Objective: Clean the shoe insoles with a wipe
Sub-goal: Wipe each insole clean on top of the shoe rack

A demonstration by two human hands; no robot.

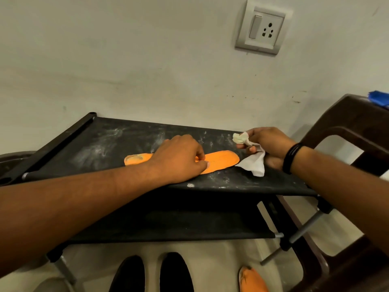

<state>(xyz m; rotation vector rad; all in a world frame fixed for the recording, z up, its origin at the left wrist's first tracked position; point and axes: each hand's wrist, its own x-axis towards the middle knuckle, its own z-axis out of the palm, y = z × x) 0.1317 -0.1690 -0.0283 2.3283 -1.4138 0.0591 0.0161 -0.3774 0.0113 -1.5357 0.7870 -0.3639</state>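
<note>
Two bare forearms without sleeves, left hand [179, 158] without rings or bands, right hand [267, 147] with stacked thin black bands [291, 158] just behind it at the wrist

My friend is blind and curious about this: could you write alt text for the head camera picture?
A person's left hand presses an orange insole flat on a dusty black fabric shelf, while the right hand holds a crumpled white wipe at the insole's end. A second orange insole lies on the floor below.
</note>
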